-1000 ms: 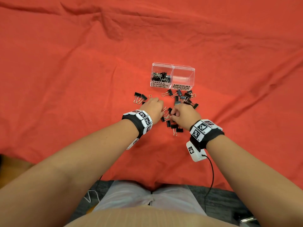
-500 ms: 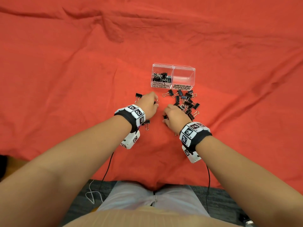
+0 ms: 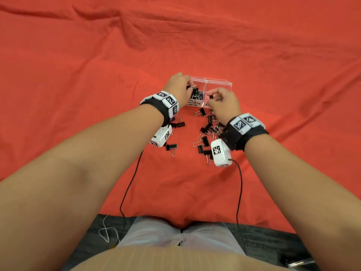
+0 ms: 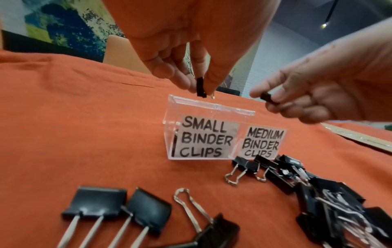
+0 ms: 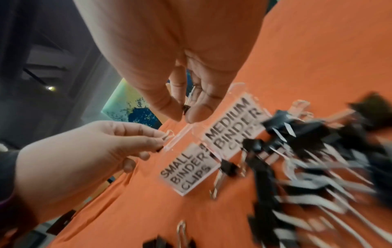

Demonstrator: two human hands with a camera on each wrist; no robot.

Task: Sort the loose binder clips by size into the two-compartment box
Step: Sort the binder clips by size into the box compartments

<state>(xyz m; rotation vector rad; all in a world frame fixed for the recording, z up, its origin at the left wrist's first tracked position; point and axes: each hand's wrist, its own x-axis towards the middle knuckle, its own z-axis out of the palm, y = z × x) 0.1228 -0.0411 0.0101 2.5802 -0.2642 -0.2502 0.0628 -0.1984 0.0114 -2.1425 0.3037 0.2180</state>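
1. Two-compartment box (image 3: 218, 83): clear plastic, on the red cloth (image 3: 78, 94) far of the clip pile. The near wall carries two labels, SMALL BINDER CLIPS (image 4: 206, 138) on the left and MEDIUM BINDER CLIPS (image 4: 262, 142) on the right. The left compartment holds a heap of clips; the right looks empty.
2. Left hand (image 3: 178, 88): poised over the left compartment, thumb and fingertips pinching a small black clip (image 4: 201, 87) with its body hanging down. Judged ready to drop.
3. Right hand (image 3: 224, 103): over the near edge of the box by the divider, thumb and forefinger pinching a second small clip (image 4: 268, 99). It is probably bound for the small side too; its size is hard to confirm.
4. Loose clips (image 3: 210, 132): a black pile with wire handles, near of the box under the right wrist, and a few stragglers (image 3: 176, 124) near the left wrist. Several in the left wrist view look larger, so the medium sort seems still to come.
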